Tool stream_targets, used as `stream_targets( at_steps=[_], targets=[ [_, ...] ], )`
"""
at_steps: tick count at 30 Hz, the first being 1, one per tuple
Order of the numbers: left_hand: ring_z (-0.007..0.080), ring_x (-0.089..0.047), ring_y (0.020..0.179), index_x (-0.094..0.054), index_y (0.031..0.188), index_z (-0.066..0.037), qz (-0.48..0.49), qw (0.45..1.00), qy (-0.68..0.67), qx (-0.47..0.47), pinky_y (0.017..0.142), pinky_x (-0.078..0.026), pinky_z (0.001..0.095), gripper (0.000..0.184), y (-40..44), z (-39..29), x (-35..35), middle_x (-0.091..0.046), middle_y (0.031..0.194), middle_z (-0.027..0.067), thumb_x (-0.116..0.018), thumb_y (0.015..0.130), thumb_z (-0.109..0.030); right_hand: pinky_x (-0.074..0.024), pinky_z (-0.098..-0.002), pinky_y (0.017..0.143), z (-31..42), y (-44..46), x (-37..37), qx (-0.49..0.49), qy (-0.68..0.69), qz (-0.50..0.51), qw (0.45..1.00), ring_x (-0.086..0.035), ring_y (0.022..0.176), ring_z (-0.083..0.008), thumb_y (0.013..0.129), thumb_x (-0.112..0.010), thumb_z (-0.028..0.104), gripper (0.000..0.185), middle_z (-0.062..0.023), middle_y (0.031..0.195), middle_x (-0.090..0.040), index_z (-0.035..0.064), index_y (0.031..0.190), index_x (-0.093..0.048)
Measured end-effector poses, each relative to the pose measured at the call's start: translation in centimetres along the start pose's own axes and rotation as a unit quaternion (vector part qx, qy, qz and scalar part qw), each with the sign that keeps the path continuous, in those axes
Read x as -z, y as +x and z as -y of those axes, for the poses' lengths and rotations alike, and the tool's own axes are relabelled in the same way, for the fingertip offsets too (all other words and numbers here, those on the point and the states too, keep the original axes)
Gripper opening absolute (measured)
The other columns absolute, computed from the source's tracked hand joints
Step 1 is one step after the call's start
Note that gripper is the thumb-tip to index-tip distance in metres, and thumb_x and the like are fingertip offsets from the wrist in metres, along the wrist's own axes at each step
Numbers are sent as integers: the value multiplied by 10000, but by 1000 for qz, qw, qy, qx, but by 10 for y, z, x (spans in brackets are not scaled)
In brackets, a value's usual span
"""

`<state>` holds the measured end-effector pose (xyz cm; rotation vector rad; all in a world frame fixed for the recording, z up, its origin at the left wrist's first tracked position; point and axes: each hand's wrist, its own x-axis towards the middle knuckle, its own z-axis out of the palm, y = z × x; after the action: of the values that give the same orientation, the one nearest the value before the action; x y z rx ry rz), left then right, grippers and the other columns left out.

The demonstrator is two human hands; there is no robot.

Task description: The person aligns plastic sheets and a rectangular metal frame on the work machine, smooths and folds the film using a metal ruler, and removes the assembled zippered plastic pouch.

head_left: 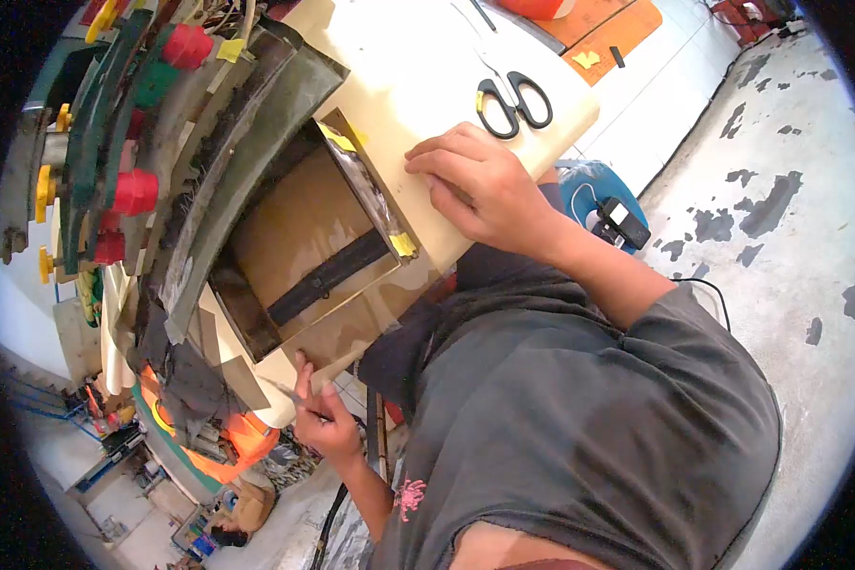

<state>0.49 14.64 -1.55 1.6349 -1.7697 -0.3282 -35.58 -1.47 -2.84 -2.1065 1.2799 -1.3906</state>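
Observation:
My right hand [484, 190] rests on the cream tabletop [413, 57], its fingers bent but empty, beside the frame and below a pair of scissors [513, 104] with black handles. At the near edge of the table, my left hand [328, 423] has its thumb and forefinger apart, close to the corner of a brownish translucent sheet [351, 328]. Between the hands lies a rectangular dark-walled frame [366, 195] with yellow tape pieces on one side. A black strip [328, 275] crosses its inside, over a tan surface.
Curved green-grey plates [247, 161] with red knobs [135, 192] crowd the left side of the table. Beyond the scissors is an orange board [617, 43]. A blue stool [598, 190] carries a black charger [622, 223]. Orange cloth [247, 446] hangs below left.

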Motion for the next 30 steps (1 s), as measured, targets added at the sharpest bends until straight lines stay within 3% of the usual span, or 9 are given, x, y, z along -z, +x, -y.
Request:
stream_targets(
  at_steps=[4, 6, 11, 13, 16, 18, 20, 22, 30],
  targets=[
    [212, -750, 1024, -647, 1360, 77, 40, 989, 4, 139, 792, -576, 336, 354, -3, -12, 4, -697, 1459, 191, -632, 1035, -63, -562, -418, 890, 0, 1, 1, -5, 2, 6, 1000, -685, 1027, -317, 879, -670, -32, 231, -123, 1147, -747, 12, 1102, -710],
    [263, -770, 1081, -661, 1350, 68, 16, 997, 75, -6, 862, -588, 391, 379, -2, -6, 1, -716, 1434, 176, -658, 1035, -143, -562, -419, 892, 0, 2, 2, -4, -2, 9, 1000, -687, 1024, -321, 883, -673, -29, 224, -127, 1141, -751, 8, 1099, -715],
    [345, -780, 1028, -593, 1407, 73, 60, 990, 89, 87, 860, -594, 394, 739, -26, -18, 15, -751, 1331, 221, -692, 1024, -551, -562, -404, 901, 4, 6, 5, -12, -12, 17, 1000, -703, 1031, -324, 898, -677, -39, 213, -144, 1145, -766, -9, 1101, -737],
    [332, -780, 909, -465, 1510, 79, 38, 997, -40, -57, 824, -597, 388, 921, -27, -17, 7, -788, 1202, 212, -632, 1015, -679, -564, -389, 891, 7, 9, 5, -7, -9, 34, 999, -706, 1023, -317, 908, -671, -45, 204, -149, 1144, -769, -11, 1094, -747],
    [281, -736, 764, -386, 1547, 76, 60, 992, -101, 37, 728, -582, 375, 881, -39, -35, 5, -789, 1019, 169, -538, 1070, -648, -562, -357, 876, 8, 11, 6, -30, -28, 39, 998, -705, 1001, -286, 935, -661, -39, 185, -150, 1133, -772, -18, 1093, -755],
    [283, -703, 711, -514, 1467, 78, 50, 995, -76, 40, 634, -548, 383, 699, -37, -47, 4, -732, 915, 171, -526, 1105, -520, -560, -352, 872, 11, 13, 7, -35, -27, 46, 998, -707, 1000, -280, 944, -658, -36, 183, -149, 1131, -772, -20, 1099, -755],
    [277, -683, 721, -453, 1517, 104, 81, 997, -14, 9, 667, -551, 404, 711, -46, -38, 7, -736, 985, 187, -508, 1109, -475, -556, -334, 865, 13, 13, 8, -53, -31, 49, 997, -709, 999, -264, 976, -652, -20, 167, -149, 1134, -771, -27, 1110, -752],
    [241, -607, 613, -752, 1336, -42, 42, 995, 3, -89, 543, -491, 392, 419, -23, -51, 0, -645, 870, 107, -722, 998, -289, -559, -367, 891, 14, 13, 6, -55, -28, 51, 997, -713, 1016, -297, 959, -661, -14, 166, -156, 1123, -771, -18, 1098, -751],
    [160, -508, 552, -708, 1464, -145, 103, 992, 65, -10, 485, -442, 337, 571, -26, -64, -2, -482, 753, 15, -809, 903, -161, -570, -360, 909, 13, 13, 4, -86, -35, 56, 994, -733, 1045, -285, 987, -663, 4, 152, -154, 1137, -774, -15, 1104, -758]
  ],
)
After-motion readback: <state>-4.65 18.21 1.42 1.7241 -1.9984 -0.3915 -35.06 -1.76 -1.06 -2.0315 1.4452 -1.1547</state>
